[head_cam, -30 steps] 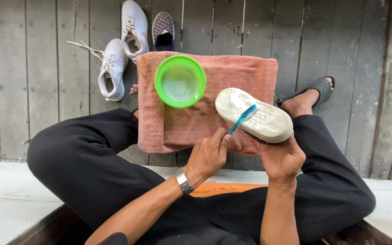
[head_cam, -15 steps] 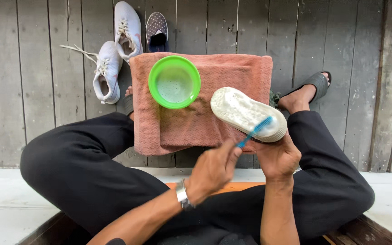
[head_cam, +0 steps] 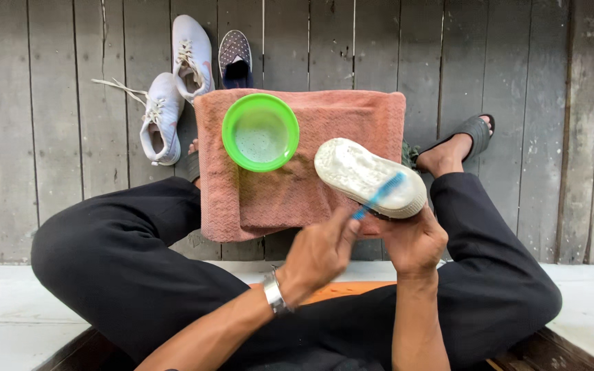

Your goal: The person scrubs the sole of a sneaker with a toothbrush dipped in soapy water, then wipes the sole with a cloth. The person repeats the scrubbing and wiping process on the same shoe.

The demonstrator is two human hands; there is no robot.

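Since the earlier frame, the blue toothbrush (head_cam: 378, 195) had slid back up onto the sole, and the left hand (head_cam: 319, 253) had drawn nearer to the shoe.

In the head view, the right hand (head_cam: 414, 242) gripped the white shoe (head_cam: 369, 177) from below, sole up, over the edge of the pink towel (head_cam: 331, 130). The left hand was clenched round the toothbrush handle, bristles on the sole. The sole looked wet and soapy; scrubbing seemed under way, not finished. Two more white sneakers (head_cam: 173, 96) and a dark slip-on (head_cam: 235, 60) lay beyond on the plank floor (head_cam: 49, 137), apparently untouched. A green bowl (head_cam: 260, 132) of cloudy water sat on the towel, just beside the shoe, close enough to be knocked.
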